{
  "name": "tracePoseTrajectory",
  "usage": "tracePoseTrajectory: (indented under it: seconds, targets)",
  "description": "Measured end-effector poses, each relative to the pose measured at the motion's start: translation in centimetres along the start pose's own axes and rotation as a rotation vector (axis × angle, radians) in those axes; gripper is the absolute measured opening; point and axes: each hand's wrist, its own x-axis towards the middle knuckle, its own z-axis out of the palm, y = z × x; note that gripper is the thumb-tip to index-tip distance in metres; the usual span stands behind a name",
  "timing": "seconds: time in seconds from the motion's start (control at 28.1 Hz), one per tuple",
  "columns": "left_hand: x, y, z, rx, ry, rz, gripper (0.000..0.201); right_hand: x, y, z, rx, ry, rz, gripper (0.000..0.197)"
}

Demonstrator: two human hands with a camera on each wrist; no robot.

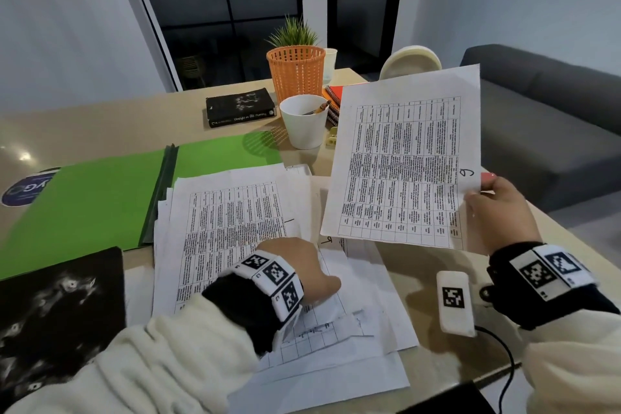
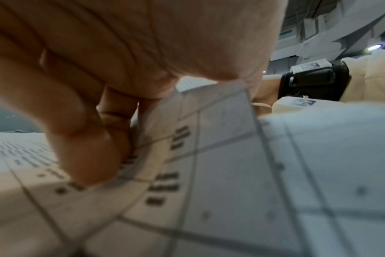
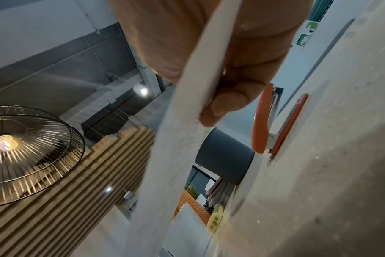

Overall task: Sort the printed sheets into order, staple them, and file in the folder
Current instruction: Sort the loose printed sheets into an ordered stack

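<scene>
Sheet (image 1: 403, 161) handwritten "9" pinched in right hand (image 1: 497, 208), left hand (image 1: 302, 269) pinching pile sheets (image 1: 235, 222)

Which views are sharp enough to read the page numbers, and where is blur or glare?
Head view: sharp, handwritten mark on the raised sheet legible, lamp glare on the table. Left wrist: sheets close and blurred, print unreadable. Right wrist: raised sheet blurred and edge-on, stapler clear.
</scene>
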Motion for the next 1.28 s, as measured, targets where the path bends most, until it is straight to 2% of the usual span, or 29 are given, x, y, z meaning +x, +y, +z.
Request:
tracePoseTrajectory:
  seconds: [0.11, 0.25, 0.43, 0.57, 0.75, 0.89, 1.07, 1.18, 1.28]
  targets:
    - [0.1, -0.9, -0.5, -0.078, -0.043, 0.012, 0.04, -0.2, -0.2, -0.3, 0.011, -0.004, -0.001, 0.021]
    - [-0.2, -3.1, -1.4, -0.261, -0.08, -0.027, 0.03, -0.2, 0.0, -0.4, 0.022, 0.0, 0.017, 0.018]
    - [-1.2, -6.1, -3.1, -0.381, 0.013, -0.071, 0.035, -0.6, -0.5, 0.6, 0.039, -0.039, 0.023, 0.02]
    - [-2.4, -8.4, -4.9, -0.426, 0.131, -0.098, 0.037, -1.2, -1.1, 2.2, 0.021, -0.128, 0.001, 0.018]
    - [-3.9, -10.4, -6.7, -0.486, 0.236, -0.142, 0.038, -1.8, -1.9, 3.6, -0.103, -0.234, -0.011, 0.018]
    - [-4.4, -10.4, -7.1, -0.494, 0.258, -0.139, 0.039, -2.7, -2.5, 5.8, -0.15, -0.362, -0.023, 0.017]
    - [-4.4, -9.2, -6.6, -0.422, 0.242, -0.106, 0.041, -4.2, -3.8, 8.2, -0.25, -0.645, -0.038, 0.016]
    - [-4.5, -8.5, -6.3, -0.379, 0.237, -0.075, 0.04, -5.1, -4.2, 9.1, -0.398, -0.744, -0.125, 0.018]
    - [-4.3, -7.5, -6.0, -0.299, 0.241, -0.049, 0.039, -6.3, -4.6, 9.9, -0.428, -0.831, -0.15, 0.015]
